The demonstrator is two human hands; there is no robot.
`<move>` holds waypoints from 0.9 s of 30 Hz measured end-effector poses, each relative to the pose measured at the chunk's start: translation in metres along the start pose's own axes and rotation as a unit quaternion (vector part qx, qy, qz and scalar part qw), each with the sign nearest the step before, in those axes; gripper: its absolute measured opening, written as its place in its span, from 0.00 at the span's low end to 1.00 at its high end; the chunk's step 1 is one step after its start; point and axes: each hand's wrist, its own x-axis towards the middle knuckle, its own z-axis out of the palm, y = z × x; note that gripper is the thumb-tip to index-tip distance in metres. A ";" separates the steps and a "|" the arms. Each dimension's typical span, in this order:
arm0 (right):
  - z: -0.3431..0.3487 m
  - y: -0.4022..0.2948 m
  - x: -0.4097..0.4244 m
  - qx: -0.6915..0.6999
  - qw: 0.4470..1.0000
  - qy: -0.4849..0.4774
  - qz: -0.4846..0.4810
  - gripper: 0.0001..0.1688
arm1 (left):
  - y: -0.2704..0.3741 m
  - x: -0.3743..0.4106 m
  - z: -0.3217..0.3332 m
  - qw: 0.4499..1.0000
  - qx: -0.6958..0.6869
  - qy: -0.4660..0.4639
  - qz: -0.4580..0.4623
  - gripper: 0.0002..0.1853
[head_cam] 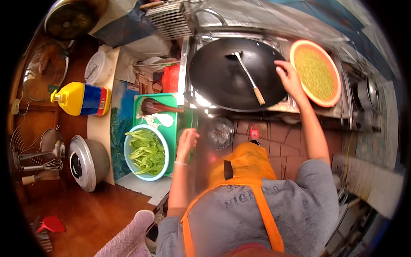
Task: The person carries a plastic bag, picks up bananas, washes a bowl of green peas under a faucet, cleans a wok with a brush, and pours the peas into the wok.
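Observation:
My right hand (pixel 289 78) is raised at the right rim of a large black wok (pixel 218 83), thumb and forefinger apart, holding nothing. Inside the wok lies a metal spatula (pixel 247 72) with a wooden handle tip. Just right of that hand stands an orange bowl (pixel 336 88) of small green grains or beans (pixel 313 72). My left hand (pixel 187 143) hangs beside the green tray (pixel 171 128), fingers loosely curled, with nothing visible in it. On the tray a light blue basin (pixel 167 160) is filled with green leafy vegetables (pixel 146 151).
A dark brush-like tool (pixel 152 106) and a white spoon (pixel 165 119) lie on the tray. Left of it stand a yellow and blue pump bottle (pixel 86 99) and a lidded metal pot (pixel 93 163). A round transparent container (pixel 221 132) is below the wok's front edge.

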 end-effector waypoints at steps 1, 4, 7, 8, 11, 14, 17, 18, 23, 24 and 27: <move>-0.004 -0.004 -0.039 -0.006 1.000 0.006 0.030 0.14 | -0.019 -0.016 -0.005 0.999 0.007 -0.016 -0.045 0.14; 0.001 -0.010 -0.138 0.023 0.999 0.039 0.029 0.15 | -0.090 -0.062 -0.042 0.992 0.042 -0.020 -0.114 0.13; -0.002 0.024 -0.234 -0.147 0.986 0.047 0.059 0.16 | -0.150 -0.108 -0.073 0.975 0.067 0.049 -0.208 0.10; -0.001 0.041 -0.265 -0.163 0.980 0.074 0.091 0.15 | -0.167 -0.122 -0.083 0.967 0.081 0.071 -0.229 0.10; -0.006 0.123 -0.375 -0.053 0.958 0.011 0.281 0.15 | -0.200 -0.144 -0.101 0.954 0.101 0.121 -0.254 0.08; -0.016 0.194 -0.532 -0.070 0.896 -0.069 0.433 0.13 | -0.208 -0.150 -0.088 0.956 0.092 0.112 -0.255 0.08; -0.027 0.196 -0.697 -0.144 0.836 -0.085 0.523 0.17 | -0.234 -0.161 -0.092 0.953 0.161 0.077 -0.245 0.10; -0.021 0.194 -0.748 -0.127 0.836 -0.117 0.520 0.20 | -0.242 -0.155 -0.095 0.953 0.191 0.069 -0.225 0.10; -0.018 0.132 -0.949 -0.032 0.631 -0.163 0.758 0.14 | -0.263 -0.132 -0.079 0.945 0.197 -0.045 -0.255 0.10; 0.004 0.111 -0.944 0.075 0.601 -0.069 0.793 0.13 | -0.243 -0.116 -0.075 0.948 0.175 -0.017 -0.263 0.11; 0.049 0.071 -0.911 0.204 0.573 0.059 0.792 0.12 | -0.175 -0.085 -0.019 0.951 0.219 -0.010 -0.219 0.13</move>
